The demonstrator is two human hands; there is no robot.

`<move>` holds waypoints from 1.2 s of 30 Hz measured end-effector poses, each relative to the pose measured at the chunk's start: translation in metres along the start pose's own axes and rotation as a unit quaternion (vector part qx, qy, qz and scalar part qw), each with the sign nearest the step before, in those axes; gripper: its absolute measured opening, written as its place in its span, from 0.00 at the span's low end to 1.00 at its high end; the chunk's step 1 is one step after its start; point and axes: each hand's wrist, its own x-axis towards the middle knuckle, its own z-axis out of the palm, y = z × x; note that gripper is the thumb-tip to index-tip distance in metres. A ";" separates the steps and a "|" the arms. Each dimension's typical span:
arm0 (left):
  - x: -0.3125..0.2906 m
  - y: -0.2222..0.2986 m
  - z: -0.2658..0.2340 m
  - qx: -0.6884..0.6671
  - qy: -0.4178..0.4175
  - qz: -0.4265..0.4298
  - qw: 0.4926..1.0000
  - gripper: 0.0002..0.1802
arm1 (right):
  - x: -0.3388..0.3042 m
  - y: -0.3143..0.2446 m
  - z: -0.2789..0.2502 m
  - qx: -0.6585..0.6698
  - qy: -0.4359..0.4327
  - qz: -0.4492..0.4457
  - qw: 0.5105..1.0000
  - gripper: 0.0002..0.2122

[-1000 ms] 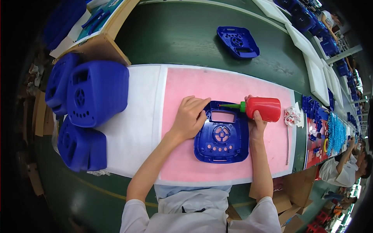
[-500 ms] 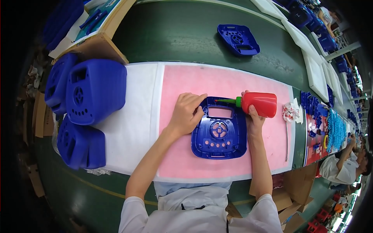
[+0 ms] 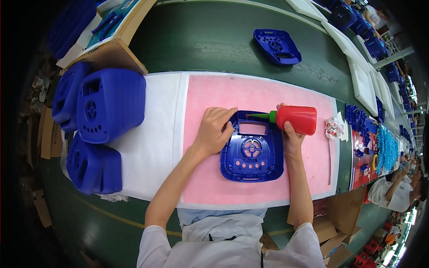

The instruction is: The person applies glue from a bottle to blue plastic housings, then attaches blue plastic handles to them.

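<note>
A blue plastic housing panel [image 3: 273, 157] lies on the pink work mat [image 3: 210, 187] in front of me, its ribbed inner side facing up. It has a rectangular opening at the far end, a round grille in the middle and a row of holes below. My left hand [image 3: 216, 129] is closed on the panel's far left edge. In my right hand [image 3: 291, 136] is a red squeeze bottle [image 3: 298, 119] with a green nozzle, tipped on its side. The nozzle points left, its thin tip over the panel's far left corner; I cannot tell whether it touches.
Stacked blue housings [image 3: 111, 105] stand at the left. Another blue panel [image 3: 278, 47] lies on the green surface beyond the mat. To the right are crumpled tissue [image 3: 334, 128], a thin rod [image 3: 330, 163] and a red tray [image 3: 361, 163] with small blue parts. Co-workers sit further right.
The panel on the green surface has shifted slightly right. My hands, the bottle and the panel before me have barely moved.
</note>
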 end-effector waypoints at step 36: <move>0.000 0.004 -0.005 -0.037 -0.036 -0.048 0.998 0.19 | 0.018 -0.009 -0.048 0.406 0.111 -0.017 0.907 0.39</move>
